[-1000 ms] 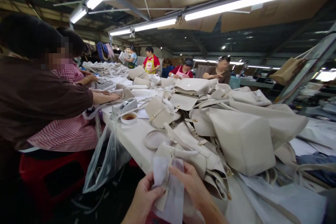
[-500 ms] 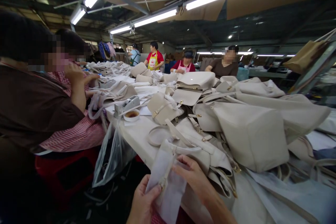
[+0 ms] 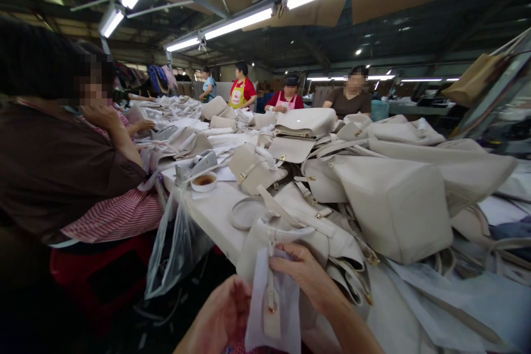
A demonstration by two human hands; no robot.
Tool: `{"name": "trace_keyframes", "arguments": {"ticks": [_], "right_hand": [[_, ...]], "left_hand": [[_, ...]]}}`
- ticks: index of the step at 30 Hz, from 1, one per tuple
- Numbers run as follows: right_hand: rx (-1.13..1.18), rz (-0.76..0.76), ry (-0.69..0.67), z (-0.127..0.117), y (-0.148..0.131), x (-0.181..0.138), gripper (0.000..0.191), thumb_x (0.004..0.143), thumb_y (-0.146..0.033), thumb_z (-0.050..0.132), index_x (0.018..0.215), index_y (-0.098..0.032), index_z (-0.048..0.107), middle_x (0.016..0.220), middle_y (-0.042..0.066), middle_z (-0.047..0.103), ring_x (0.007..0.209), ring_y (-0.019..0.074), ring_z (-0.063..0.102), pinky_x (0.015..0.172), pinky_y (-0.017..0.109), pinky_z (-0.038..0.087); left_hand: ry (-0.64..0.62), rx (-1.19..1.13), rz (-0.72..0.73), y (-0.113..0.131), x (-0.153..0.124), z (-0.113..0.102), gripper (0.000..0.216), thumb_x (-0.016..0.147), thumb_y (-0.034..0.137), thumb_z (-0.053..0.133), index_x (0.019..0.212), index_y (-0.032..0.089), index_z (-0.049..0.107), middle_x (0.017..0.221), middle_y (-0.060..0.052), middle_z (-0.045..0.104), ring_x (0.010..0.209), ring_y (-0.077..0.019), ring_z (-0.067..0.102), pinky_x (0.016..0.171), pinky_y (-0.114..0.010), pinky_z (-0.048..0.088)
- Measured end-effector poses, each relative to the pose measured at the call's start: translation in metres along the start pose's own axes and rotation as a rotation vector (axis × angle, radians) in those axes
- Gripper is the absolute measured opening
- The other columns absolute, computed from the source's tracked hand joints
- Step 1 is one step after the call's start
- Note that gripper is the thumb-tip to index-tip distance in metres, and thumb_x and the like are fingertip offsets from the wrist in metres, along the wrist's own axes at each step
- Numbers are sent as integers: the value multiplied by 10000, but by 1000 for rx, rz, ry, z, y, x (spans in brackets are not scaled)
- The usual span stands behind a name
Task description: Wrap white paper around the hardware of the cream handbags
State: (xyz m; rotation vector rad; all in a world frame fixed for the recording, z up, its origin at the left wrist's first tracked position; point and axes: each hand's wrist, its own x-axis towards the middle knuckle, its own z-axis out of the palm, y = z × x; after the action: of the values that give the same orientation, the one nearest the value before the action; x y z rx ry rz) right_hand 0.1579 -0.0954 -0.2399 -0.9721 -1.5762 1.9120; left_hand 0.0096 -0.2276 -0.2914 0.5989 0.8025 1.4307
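White sheet (image 3: 286,315) sits between both grips: right hand (image 3: 309,276) pinches its top, left hand (image 3: 224,315) unclear.

Place: a handbag factory floor, a hall for hand finishing.
Worktable: a long white worktable (image 3: 215,215) runs away down the hall.
Goods: many alike cream handbags (image 3: 390,204) with gold-coloured fittings lie heaped along the worktable.
People: seated workers (image 3: 62,166) crowd its left edge; workers in aprons (image 3: 243,91) are at its far end.
Tools: a tape dispenser (image 3: 197,165) and a small dish (image 3: 204,181) stand near its left edge, where a clear plastic bag (image 3: 174,243) hangs.
Overhead: fluorescent tube lights (image 3: 236,22) under bare beams and cardboard panels (image 3: 315,11).
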Motion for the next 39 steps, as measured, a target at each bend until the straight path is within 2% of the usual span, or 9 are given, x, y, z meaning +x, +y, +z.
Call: {"name": "trace_keyframes", "arguments": {"ticks": [3, 12, 18, 21, 24, 28, 31, 34, 39], "right_hand": [[0, 10, -20, -1, -1, 0, 225, 606, -329, 717, 707, -133, 667, 592, -24, 558, 559, 103, 464, 544, 221, 354], [47, -14, 18, -6, 9, 1, 370, 628, -464, 798, 769, -142, 680, 593, -24, 578, 518, 97, 476, 503, 214, 358], [198, -167, -69, -12, 12, -24, 487, 762, -534, 686, 1085, -176, 622, 931, 63, 691, 822, 204, 634, 755, 308, 509], [-21, -128, 101, -8, 20, -33, 574, 620, -319, 795, 1135, -204, 568, 964, 45, 692, 868, 231, 635, 771, 320, 518], [-73, -114, 316, -1, 35, -37, 461, 653, -259, 727, 1082, -214, 565, 885, 22, 695, 795, 215, 629, 712, 303, 514], [161, -127, 272, 4, 59, -40, 341, 717, -400, 703, 968, -198, 590, 801, 35, 707, 714, 215, 640, 646, 310, 522], [270, -135, 235, 9, 74, -45, 508, 670, -470, 776, 1061, -207, 584, 903, 63, 731, 787, 248, 678, 712, 350, 555], [267, -130, 398, 19, 90, -49, 661, 553, -450, 866, 1109, -209, 604, 953, 71, 737, 870, 277, 687, 766, 360, 570], [410, -40, 491, 24, 110, -52, 783, 570, -717, 763, 1128, -178, 665, 774, 91, 736, 628, 275, 683, 585, 414, 590]], "left_hand": [[176, 99, -26, 13, 19, 4, 370, 648, 484, 834, 720, 150, 690, 693, -42, 666, 645, -166, 613, 652, -270, 477], [118, 403, -81, 10, 62, 31, 409, 583, 486, 839, 669, 107, 711, 579, -37, 646, 478, -123, 543, 493, -235, 422], [306, 270, -7, 5, 65, 48, 403, 526, 456, 845, 538, 152, 581, 464, 37, 503, 418, -71, 390, 429, -204, 282], [324, 182, 26, 1, 63, 61, 369, 503, 408, 839, 521, 155, 571, 479, 42, 497, 448, -69, 383, 459, -206, 307], [328, 153, 30, 0, 62, 69, 318, 488, 368, 828, 581, 148, 618, 538, 27, 546, 493, -89, 437, 486, -212, 341], [321, 154, 12, 2, 64, 67, 303, 494, 344, 813, 664, 140, 667, 528, 39, 541, 472, -81, 422, 474, -206, 336], [342, 143, 33, 0, 66, 66, 358, 491, 344, 830, 745, 135, 691, 576, 18, 601, 509, -101, 482, 509, -221, 394], [367, 104, 44, -5, 66, 69, 406, 459, 372, 866, 731, 138, 675, 594, 11, 614, 529, -113, 514, 517, -231, 419], [363, 81, 54, -9, 70, 67, 391, 486, 402, 864, 619, 155, 592, 446, 69, 468, 381, -32, 313, 375, -177, 139]]}}
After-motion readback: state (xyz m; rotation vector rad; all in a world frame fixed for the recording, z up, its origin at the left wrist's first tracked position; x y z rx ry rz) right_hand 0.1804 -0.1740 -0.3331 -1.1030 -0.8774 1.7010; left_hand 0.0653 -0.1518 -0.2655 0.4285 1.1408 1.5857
